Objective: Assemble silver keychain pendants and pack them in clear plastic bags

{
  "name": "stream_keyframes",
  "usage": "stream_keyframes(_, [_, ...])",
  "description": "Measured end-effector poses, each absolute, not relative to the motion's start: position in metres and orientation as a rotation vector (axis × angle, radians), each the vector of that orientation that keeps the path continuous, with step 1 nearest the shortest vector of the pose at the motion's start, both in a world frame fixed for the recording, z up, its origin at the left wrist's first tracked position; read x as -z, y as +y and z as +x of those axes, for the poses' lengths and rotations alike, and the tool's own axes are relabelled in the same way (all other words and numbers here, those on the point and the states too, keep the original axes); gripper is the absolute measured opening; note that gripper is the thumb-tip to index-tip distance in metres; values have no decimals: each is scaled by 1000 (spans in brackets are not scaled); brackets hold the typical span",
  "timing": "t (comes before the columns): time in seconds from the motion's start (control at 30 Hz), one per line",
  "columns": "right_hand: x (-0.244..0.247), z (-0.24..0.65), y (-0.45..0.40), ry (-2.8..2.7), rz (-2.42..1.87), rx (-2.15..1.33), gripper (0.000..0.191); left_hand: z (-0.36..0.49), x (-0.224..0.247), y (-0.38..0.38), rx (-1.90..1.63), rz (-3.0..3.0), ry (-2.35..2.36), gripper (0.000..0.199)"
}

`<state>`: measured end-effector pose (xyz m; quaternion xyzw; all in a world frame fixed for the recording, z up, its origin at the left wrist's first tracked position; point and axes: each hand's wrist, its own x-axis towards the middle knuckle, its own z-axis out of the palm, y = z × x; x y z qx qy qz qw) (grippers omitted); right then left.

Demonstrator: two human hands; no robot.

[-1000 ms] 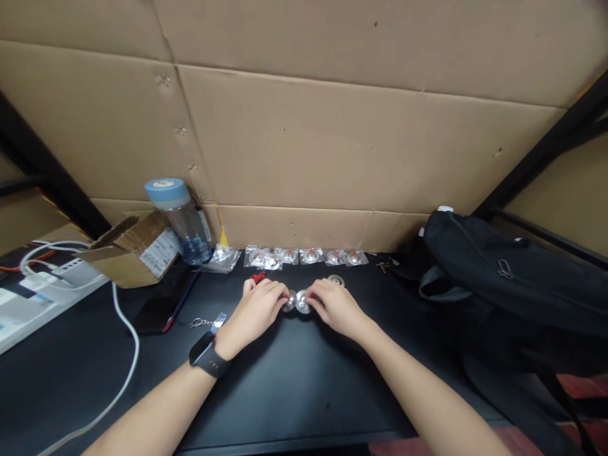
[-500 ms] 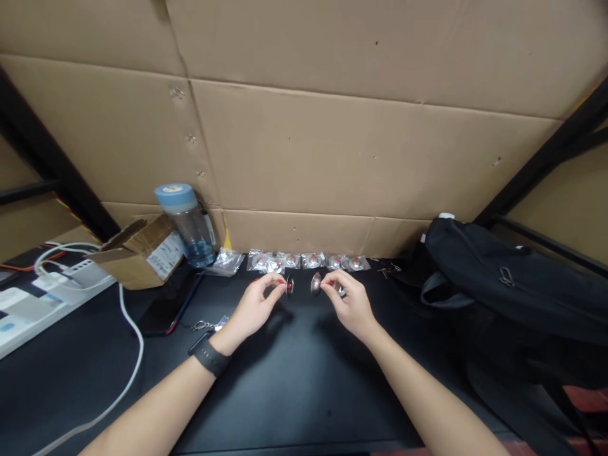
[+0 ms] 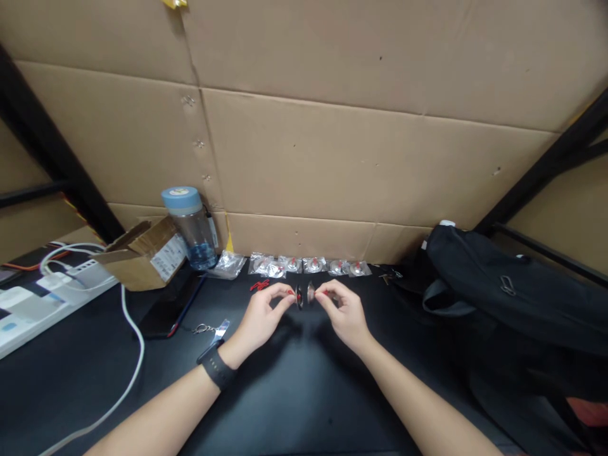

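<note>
Between thumb and forefinger, my left hand (image 3: 263,311) pinches the red part of a small dark round disc (image 3: 299,297), held on edge. Facing it, a second shiny disc (image 3: 310,293) is pinched by its red part in my right hand (image 3: 346,311). A narrow gap separates the two discs above the black table (image 3: 304,405). Behind the hands lies a row of several clear packets (image 3: 314,265) containing silvery round pieces with red parts. A red cord (image 3: 259,285) rests just behind my left hand.
At the left stand a blue-lidded bottle (image 3: 194,231) and an open cardboard box (image 3: 145,256), with a phone (image 3: 166,307), keyring (image 3: 204,329) and white power strip (image 3: 52,304) nearby. A black bag (image 3: 517,278) fills the right side. Cardboard (image 3: 308,145) forms the back wall.
Both hands have moved closer together, and the gap between the discs has narrowed. The red cord shows more fully behind my left hand. The camera view has shifted slightly.
</note>
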<state>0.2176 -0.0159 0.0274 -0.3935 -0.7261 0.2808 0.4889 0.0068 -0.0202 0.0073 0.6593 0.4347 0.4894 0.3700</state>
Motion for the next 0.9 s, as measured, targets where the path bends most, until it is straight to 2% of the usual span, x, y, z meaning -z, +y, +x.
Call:
stream_keyframes(0.3, [-2,208,-12,-1705,-897,-1087,15,15,8,-19,-1195,1680,1165,17])
stream_keyframes(0.47, [4,210,-7,-1673,-853,-1264,37,13,4,-22,-1142,1735,1271,21])
stream_keyframes(0.6, [7,209,-5,-1679,-829,-1289,34,11,-1,-25,-1090,1837,1375,21])
stream_keyframes(0.77, [6,206,-5,-1459,-849,-1452,38,7,-9,-23,-1017,1999,1494,23])
stream_keyframes(0.9, [1,203,-9,-1282,-848,-1569,46,-19,-24,-8,-1087,2128,1664,20])
